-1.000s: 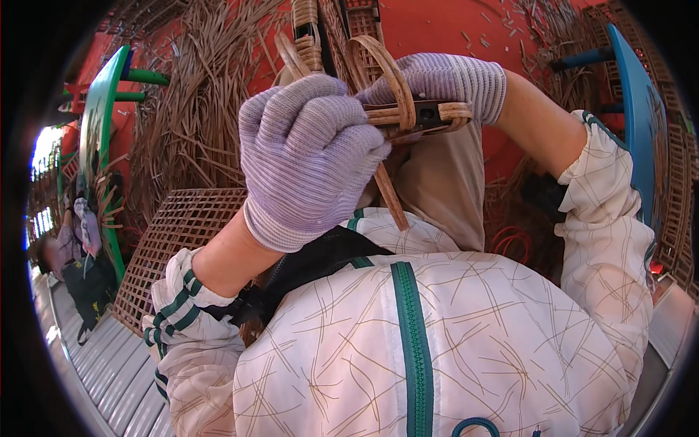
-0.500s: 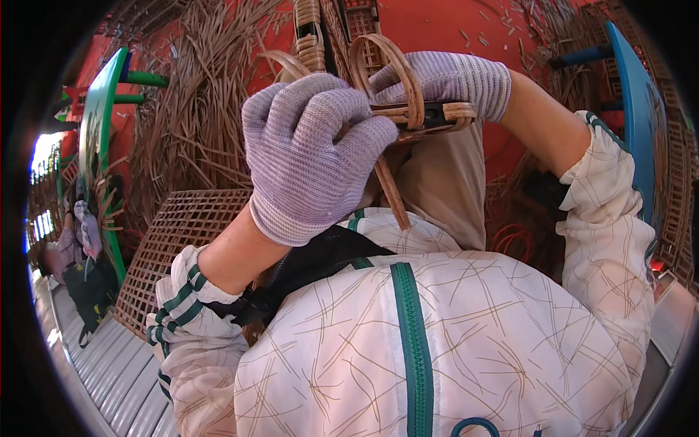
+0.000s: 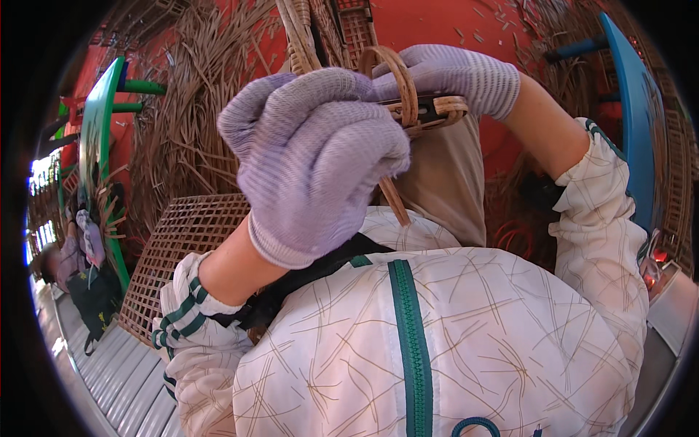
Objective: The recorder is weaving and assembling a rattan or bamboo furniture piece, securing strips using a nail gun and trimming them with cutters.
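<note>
In the middle, both hands wear pale lilac knit gloves at a woven rattan piece with a dark, slotted inner bar (image 3: 445, 108). My left hand (image 3: 313, 160) is closed, its fingers curled in front of the work; what they hold is hidden. My right hand (image 3: 462, 76) grips the rattan piece from behind, its fingertips partly hidden. A flat rattan strip (image 3: 399, 73) arches in a loop over the bar. A strip end (image 3: 393, 200) hangs below the left fingers, over my lap. Wrapped rattan uprights (image 3: 302, 33) rise behind the left hand.
An openwork woven basket (image 3: 182, 255) stands by my left forearm. Loose dry strips (image 3: 196, 95) heap on the red floor (image 3: 429, 22). A green-topped stool or table (image 3: 100, 131) is at left, a blue one (image 3: 633, 109) at right. At far left sits another person (image 3: 62, 262) beside a dark bag (image 3: 95, 302).
My left hand has turned and its fingers have curled in further, covering more of the rattan piece. The right hand stays on the piece, shifted only slightly.
</note>
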A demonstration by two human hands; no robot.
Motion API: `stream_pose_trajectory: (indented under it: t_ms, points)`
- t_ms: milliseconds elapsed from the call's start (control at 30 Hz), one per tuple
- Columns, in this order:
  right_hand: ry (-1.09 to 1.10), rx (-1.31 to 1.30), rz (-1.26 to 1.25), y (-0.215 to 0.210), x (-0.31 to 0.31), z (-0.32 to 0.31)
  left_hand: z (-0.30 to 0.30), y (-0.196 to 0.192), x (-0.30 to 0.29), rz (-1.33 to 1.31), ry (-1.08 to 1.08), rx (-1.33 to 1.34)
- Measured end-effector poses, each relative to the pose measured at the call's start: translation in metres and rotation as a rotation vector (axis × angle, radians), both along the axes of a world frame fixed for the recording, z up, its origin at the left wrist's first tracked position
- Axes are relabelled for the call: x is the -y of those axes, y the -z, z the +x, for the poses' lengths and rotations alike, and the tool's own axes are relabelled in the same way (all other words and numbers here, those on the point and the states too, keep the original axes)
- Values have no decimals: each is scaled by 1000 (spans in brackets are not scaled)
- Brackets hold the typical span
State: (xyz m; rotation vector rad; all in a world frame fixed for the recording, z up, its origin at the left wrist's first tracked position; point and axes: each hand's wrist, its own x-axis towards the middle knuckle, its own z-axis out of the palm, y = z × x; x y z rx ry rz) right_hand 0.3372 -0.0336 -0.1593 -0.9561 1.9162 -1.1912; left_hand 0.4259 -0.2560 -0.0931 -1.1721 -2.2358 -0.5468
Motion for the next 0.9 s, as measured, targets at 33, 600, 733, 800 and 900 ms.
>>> stream_pose_trajectory:
  t_ms: [33,600,733,800,900]
  points:
    - [98,50,-83,-7,-3,7,0,-7,1,55,43,45]
    - [470,-255,-173,-86,3,71,-29,-42,-37,886,147,668]
    - [587,-330,-233,-101,7,63,-19,-17,-16,436,48,551]
    - [573,-319,-251,-118,9,66,-19,-7,-13,165,-94,422]
    - [783,-593,-116,-126,1,83,-24,-4,-7,112,1,397]
